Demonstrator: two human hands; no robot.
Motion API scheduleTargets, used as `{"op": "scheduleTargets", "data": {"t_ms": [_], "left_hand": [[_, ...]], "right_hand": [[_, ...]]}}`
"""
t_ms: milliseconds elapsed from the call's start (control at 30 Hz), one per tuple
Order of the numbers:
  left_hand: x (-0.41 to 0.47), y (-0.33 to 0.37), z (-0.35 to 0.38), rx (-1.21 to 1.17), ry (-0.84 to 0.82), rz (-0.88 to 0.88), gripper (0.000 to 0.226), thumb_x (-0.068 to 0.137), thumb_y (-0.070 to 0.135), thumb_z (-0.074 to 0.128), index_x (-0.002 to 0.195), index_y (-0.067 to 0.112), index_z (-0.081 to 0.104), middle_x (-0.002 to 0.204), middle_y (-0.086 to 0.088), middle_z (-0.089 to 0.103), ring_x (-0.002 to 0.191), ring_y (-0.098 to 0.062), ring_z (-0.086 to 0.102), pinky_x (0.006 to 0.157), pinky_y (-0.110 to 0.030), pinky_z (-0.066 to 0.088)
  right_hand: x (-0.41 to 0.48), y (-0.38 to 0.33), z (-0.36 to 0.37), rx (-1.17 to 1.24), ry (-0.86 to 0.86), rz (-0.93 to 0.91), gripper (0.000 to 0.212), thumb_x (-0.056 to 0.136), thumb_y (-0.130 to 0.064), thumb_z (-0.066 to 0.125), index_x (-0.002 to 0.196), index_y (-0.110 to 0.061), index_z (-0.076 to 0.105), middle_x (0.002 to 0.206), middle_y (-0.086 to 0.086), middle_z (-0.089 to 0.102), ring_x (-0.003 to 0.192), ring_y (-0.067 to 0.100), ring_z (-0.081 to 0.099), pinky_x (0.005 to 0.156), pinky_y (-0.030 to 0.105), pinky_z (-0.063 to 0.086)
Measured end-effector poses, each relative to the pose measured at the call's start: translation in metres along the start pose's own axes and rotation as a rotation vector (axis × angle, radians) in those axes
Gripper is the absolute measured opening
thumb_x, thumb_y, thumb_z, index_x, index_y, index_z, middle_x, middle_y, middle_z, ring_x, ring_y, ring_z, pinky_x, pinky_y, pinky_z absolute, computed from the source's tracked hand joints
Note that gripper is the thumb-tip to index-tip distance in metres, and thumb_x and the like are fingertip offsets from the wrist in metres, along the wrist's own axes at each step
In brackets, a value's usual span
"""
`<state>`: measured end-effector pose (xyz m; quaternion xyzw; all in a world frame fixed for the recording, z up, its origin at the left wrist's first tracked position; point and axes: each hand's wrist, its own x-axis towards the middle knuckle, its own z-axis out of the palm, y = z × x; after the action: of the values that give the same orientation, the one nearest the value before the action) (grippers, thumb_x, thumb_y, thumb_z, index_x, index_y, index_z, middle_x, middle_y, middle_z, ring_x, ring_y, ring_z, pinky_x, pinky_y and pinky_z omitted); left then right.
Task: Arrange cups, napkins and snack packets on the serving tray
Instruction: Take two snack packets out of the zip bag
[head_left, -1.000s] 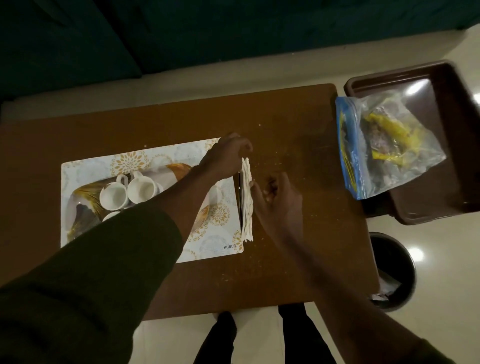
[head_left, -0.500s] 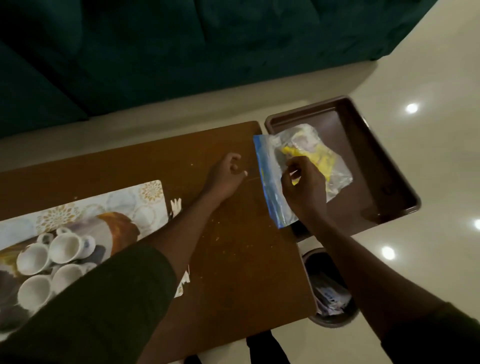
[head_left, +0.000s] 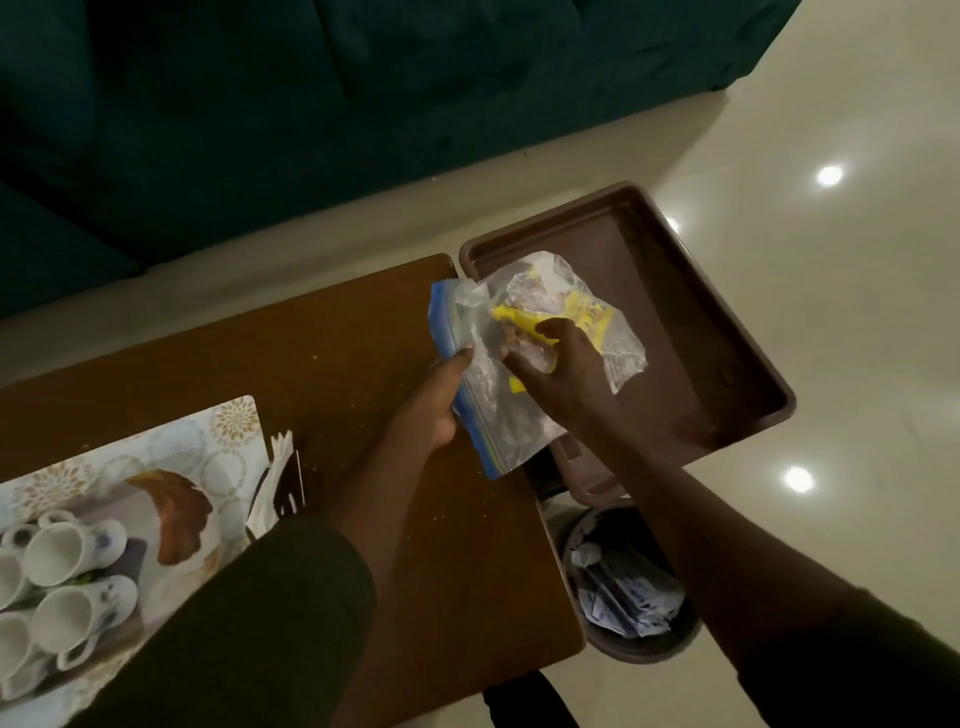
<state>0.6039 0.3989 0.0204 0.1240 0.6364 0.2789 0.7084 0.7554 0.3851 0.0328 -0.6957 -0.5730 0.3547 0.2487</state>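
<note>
I see a brown wood surface (head_left: 337, 364) w/ crumbs, patterned placemat (head_left: 228, 431) on its left. Teal sofa (head_left: 311, 104) behind. Round bin (head_left: 675, 642) w/ crumpled wrappers on pale tiled floor (head_left: 831, 260), right.

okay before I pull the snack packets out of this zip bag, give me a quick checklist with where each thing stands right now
1. Bag steadied: ok. The left hand grips the zip bag at its blue edge.
2. Packet in hand: ok. The right hand is on the yellow packets through the bag's mouth.
3. Bag fully open: cannot tell; the plastic is crumpled.
4. Bag supported: ok. It lies across the brown tray and the table edge.
5. Room on the serving tray: cannot tell. The cups fill its left part and the sleeve hides the rest.
6. Napkins placed: not ok. The napkins stand beside the mat.
</note>
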Motion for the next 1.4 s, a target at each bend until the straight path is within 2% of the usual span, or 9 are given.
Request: {"op": "scheduleTargets", "data": {"t_ms": [100,267,400,633,767,867,1167,1267,1400], "left_hand": [[-0.006,0.003,0.007,-0.018,-0.089,0.078,0.029,0.093,0.038,0.057,0.117,0.023,0.064,0.112,-0.004,0.071,0.1,-0.02,0.066,0.086,-0.039,0.054],[-0.017,0.007,0.012,-0.111,-0.273,0.072,0.078,0.085,0.077,0.026,0.119,0.019,0.065,0.112,-0.004,0.07,0.107,-0.023,0.064,0.096,-0.046,0.046],[-0.032,0.013,0.021,0.0,-0.306,0.162,0.044,0.092,0.056,0.048,0.109,0.019,0.065,0.1,-0.002,0.068,0.099,-0.021,0.063,0.085,-0.043,0.054],[-0.073,0.045,0.01,-0.062,-0.395,0.361,0.027,0.09,0.043,0.06,0.098,0.019,0.07,0.094,-0.006,0.067,0.09,-0.023,0.061,0.085,-0.042,0.048],[-0.087,0.051,-0.031,-0.174,-0.42,0.393,0.018,0.089,0.029,0.062,0.1,0.017,0.071,0.092,-0.002,0.071,0.085,-0.019,0.066,0.09,-0.042,0.047],[-0.091,0.049,-0.076,-0.263,-0.359,0.336,0.039,0.069,0.02,0.073,0.106,0.009,0.066,0.098,-0.009,0.066,0.091,-0.025,0.06,0.097,-0.043,0.044],[-0.1,0.018,-0.171,-0.223,-0.126,0.313,0.01,0.07,0.017,0.069,0.078,0.014,0.064,0.079,-0.004,0.064,0.073,-0.019,0.062,0.064,-0.027,0.051],[-0.1,0.012,-0.167,-0.051,-0.143,0.294,0.036,0.054,0.025,0.073,0.086,0.012,0.065,0.083,-0.007,0.063,0.076,-0.022,0.062,0.074,-0.036,0.049],[-0.101,0.008,-0.159,-0.028,-0.188,0.309,0.005,0.073,0.01,0.063,0.077,0.014,0.063,0.06,0.006,0.063,0.064,-0.013,0.06,0.06,-0.024,0.051]], "right_hand": [[0.001,-0.012,0.004,0.043,-0.035,-0.028,0.069,0.077,-0.059,0.069,0.126,-0.015,0.051,0.125,0.002,0.057,0.113,0.014,0.053,0.087,0.024,0.042],[-0.002,-0.037,0.0,0.174,-0.011,-0.01,0.057,0.078,-0.046,0.074,0.123,-0.018,0.052,0.112,-0.003,0.064,0.095,0.01,0.063,0.077,0.027,0.055],[-0.007,-0.049,-0.005,0.159,0.14,-0.033,0.022,0.091,-0.032,0.056,0.103,-0.014,0.061,0.083,0.004,0.069,0.073,0.019,0.067,0.067,0.045,0.057],[-0.019,-0.111,-0.021,0.189,0.256,-0.134,0.029,0.097,-0.02,0.047,0.077,-0.006,0.063,0.06,-0.004,0.054,0.052,0.004,0.05,0.048,0.018,0.037],[-0.028,-0.149,-0.01,0.312,0.128,-0.086,0.031,0.093,-0.023,0.048,0.077,-0.003,0.065,0.066,0.011,0.066,0.06,0.027,0.065,0.056,0.04,0.054],[-0.032,-0.16,0.001,0.326,0.084,-0.029,0.033,0.096,-0.02,0.049,0.067,-0.015,0.064,0.056,-0.002,0.059,0.047,0.011,0.055,0.05,0.025,0.044],[-0.058,-0.125,0.024,0.175,0.277,0.012,0.018,0.089,-0.017,0.06,0.106,-0.012,0.062,0.082,-0.011,0.059,0.07,0.0,0.057,0.057,0.004,0.044],[-0.064,-0.126,0.032,0.087,0.177,-0.142,0.03,0.084,-0.02,0.065,0.11,-0.008,0.056,0.1,-0.003,0.053,0.085,0.01,0.052,0.066,0.0,0.037],[-0.078,-0.162,0.031,0.041,0.318,-0.46,0.019,0.08,-0.01,0.066,0.098,-0.005,0.061,0.097,0.003,0.058,0.088,0.015,0.054,0.071,0.013,0.04]]}}
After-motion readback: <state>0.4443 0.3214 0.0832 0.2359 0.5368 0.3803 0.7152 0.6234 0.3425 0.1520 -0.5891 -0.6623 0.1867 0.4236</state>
